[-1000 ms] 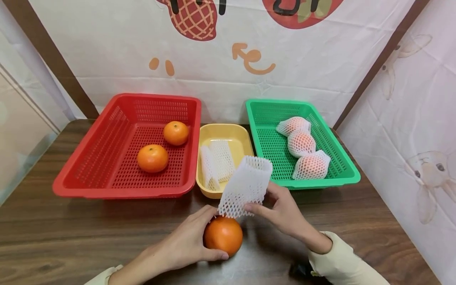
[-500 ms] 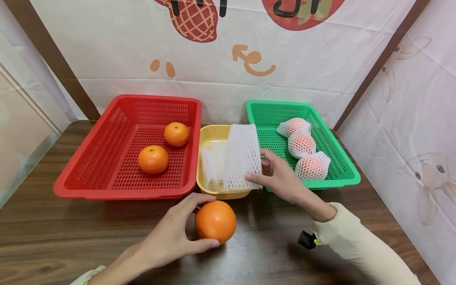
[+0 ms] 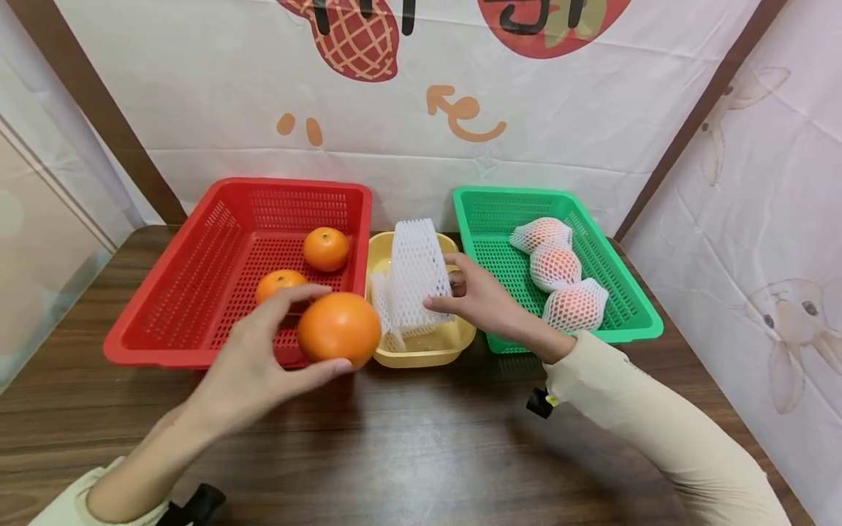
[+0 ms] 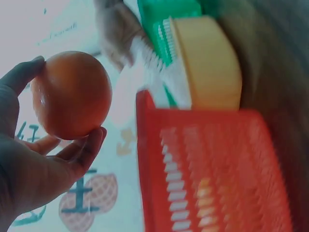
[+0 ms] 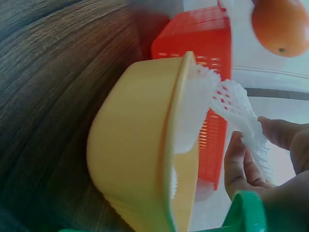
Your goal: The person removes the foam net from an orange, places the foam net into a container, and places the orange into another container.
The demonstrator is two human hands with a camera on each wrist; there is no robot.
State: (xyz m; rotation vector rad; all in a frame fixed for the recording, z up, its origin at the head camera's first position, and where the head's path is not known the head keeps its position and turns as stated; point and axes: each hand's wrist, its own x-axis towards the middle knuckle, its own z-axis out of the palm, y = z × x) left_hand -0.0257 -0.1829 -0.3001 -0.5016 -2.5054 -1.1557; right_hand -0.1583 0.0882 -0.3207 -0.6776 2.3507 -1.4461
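2 hands work: the left hand (image 3: 253, 361) cups a round bare orange (image 3: 338, 329) above the red slotted plastic basket's (image 3: 191, 292) near rim; the right hand (image 3: 483, 303) pinches a white foam net sleeve (image 3: 414, 274) over the yellow plastic tub (image 3: 430, 351). Only the right wrist view shows the sleeve touching the tub's rim.
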